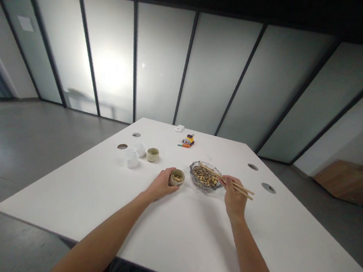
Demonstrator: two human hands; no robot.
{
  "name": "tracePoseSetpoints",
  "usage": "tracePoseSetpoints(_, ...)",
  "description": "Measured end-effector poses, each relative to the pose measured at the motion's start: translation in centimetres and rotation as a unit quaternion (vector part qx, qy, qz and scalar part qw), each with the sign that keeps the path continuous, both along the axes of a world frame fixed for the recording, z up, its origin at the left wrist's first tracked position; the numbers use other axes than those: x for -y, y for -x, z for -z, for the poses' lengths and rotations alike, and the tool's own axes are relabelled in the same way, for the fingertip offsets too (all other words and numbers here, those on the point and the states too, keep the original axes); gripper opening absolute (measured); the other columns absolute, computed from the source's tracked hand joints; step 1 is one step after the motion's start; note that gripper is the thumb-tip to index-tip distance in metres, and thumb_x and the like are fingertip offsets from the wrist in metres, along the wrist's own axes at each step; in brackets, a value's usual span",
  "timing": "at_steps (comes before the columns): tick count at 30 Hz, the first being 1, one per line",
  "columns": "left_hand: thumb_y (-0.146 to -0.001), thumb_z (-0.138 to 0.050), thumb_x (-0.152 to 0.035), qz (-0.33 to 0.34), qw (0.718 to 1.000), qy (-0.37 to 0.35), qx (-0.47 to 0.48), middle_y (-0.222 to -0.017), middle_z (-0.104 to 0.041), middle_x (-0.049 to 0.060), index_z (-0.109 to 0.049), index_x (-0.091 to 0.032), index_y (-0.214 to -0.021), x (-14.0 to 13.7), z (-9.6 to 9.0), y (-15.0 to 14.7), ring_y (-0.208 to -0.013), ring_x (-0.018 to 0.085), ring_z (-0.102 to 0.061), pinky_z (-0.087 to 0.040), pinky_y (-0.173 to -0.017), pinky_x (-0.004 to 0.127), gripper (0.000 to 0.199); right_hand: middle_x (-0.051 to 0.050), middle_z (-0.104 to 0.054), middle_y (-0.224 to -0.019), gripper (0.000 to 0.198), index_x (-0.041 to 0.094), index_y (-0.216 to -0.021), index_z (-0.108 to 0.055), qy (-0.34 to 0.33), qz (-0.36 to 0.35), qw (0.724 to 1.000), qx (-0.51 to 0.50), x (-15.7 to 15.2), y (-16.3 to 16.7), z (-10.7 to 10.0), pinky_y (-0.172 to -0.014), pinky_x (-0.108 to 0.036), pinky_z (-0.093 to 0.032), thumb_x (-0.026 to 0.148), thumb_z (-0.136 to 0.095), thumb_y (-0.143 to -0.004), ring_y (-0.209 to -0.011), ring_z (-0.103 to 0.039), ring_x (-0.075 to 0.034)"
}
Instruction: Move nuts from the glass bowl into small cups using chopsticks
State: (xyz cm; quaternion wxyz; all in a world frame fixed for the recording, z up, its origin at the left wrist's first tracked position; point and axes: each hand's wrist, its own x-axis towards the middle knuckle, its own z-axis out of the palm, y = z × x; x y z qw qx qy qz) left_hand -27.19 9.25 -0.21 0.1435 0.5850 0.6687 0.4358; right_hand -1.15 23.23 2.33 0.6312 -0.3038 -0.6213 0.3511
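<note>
My left hand (pixel 164 185) is wrapped round a small ceramic cup (pixel 177 183), which tilts toward me and has a few pale nuts or seeds inside. In my right hand (pixel 234 195) is a pair of wooden chopsticks (pixel 242 189), gripped near the middle. Their tips reach over a clear glass bowl (pixel 203 188) with a wavy rim. Nuts and seeds (pixel 206 177) fill that bowl, some dark and some pale. Whether the chopstick tips pinch anything is too small to tell. The cup stands just left of the bowl, a small gap apart.
A second ceramic cup (pixel 152 155) stands farther left, beside translucent plastic containers (pixel 131 158). Toward the back of the white table (pixel 165 244) lie a toy vehicle (pixel 188 140), a toy carrot (pixel 185 145) and a white box (pixel 179 128). Round cable holes (pixel 269 188) pierce the tabletop.
</note>
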Motion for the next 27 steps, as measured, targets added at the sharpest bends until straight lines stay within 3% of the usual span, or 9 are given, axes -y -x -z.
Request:
tracePoseSetpoints(3, -0.074, -0.085, -0.024, -0.004, 1.0, 0.003, 0.005, -0.145, -0.063, 0.014, -0.055, -0.021, -0.145, 0.1, -0.1, -0.1, -0.133, 0.034, -0.059, -0.045, -0.118, 0.049, 0.077, -0.005, -0.076, -0.091, 0.041, 0.021, -0.085, -0.074, 0.066, -0.09, 0.99, -0.081, 1.1, 0.7, -0.5, -0.088, -0.048, -0.066, 0.061, -0.079, -0.085, -0.087, -0.075, -0.024)
tracePoseSetpoints(7, -0.074, -0.085, -0.024, -0.007, 1.0, -0.002, 0.009, -0.144, -0.063, 0.013, -0.055, -0.022, -0.145, 0.1, 0.0, -0.1, -0.133, 0.034, -0.06, -0.046, -0.117, 0.048, 0.077, -0.006, -0.077, -0.091, 0.043, 0.022, -0.08, -0.074, 0.09, -0.154, 0.983, -0.034, 2.3, 1.4, -1.0, -0.083, -0.046, -0.067, 0.064, -0.081, -0.08, -0.083, -0.076, -0.025)
tracePoseSetpoints(10, -0.073, -0.086, -0.025, -0.01, 1.0, -0.002, 0.01, -0.144, -0.064, 0.013, -0.056, -0.022, -0.145, 0.1, 0.2, 0.0, -0.132, 0.034, -0.06, -0.047, -0.117, 0.049, 0.078, -0.007, -0.077, -0.088, 0.049, 0.022, -0.084, -0.074, 0.073, -0.101, 0.992, 0.012, 2.2, 0.9, -1.4, -0.077, -0.045, -0.067, 0.071, -0.075, -0.083, -0.076, -0.076, -0.025)
tracePoseSetpoints(15, -0.075, -0.085, -0.027, -0.009, 1.0, 0.007, 0.0, -0.145, -0.063, 0.013, -0.054, -0.022, -0.146, 0.0, 0.3, 0.2, -0.133, 0.034, -0.059, -0.046, -0.117, 0.05, 0.077, -0.008, -0.076, -0.084, 0.055, 0.021, -0.082, -0.074, -0.051, 0.054, 0.988, 0.135, 1.3, -0.7, -1.6, -0.074, -0.039, -0.061, 0.074, -0.064, -0.09, -0.077, -0.074, -0.025)
tracePoseSetpoints(21, -0.076, -0.085, -0.028, -0.004, 1.0, -0.005, -0.007, -0.144, -0.063, 0.013, -0.055, -0.022, -0.144, 0.2, -0.1, 0.0, -0.132, 0.033, -0.06, -0.047, -0.117, 0.049, 0.075, -0.009, -0.077, -0.086, 0.061, 0.022, -0.082, -0.077, -0.105, 0.052, 0.97, 0.213, 1.1, -0.6, -1.1, -0.074, -0.037, -0.058, 0.078, -0.054, -0.094, -0.076, -0.073, -0.023)
tracePoseSetpoints(27, -0.075, -0.084, -0.027, -0.007, 1.0, -0.002, -0.006, -0.144, -0.064, 0.013, -0.055, -0.022, -0.144, 0.2, -0.3, -0.1, -0.132, 0.034, -0.06, -0.047, -0.117, 0.05, 0.075, -0.008, -0.077, -0.088, 0.055, 0.023, -0.085, -0.079, -0.106, 0.03, 0.973, 0.2, 1.5, -0.4, -1.2, -0.077, -0.037, -0.06, 0.072, -0.057, -0.096, -0.079, -0.073, -0.023)
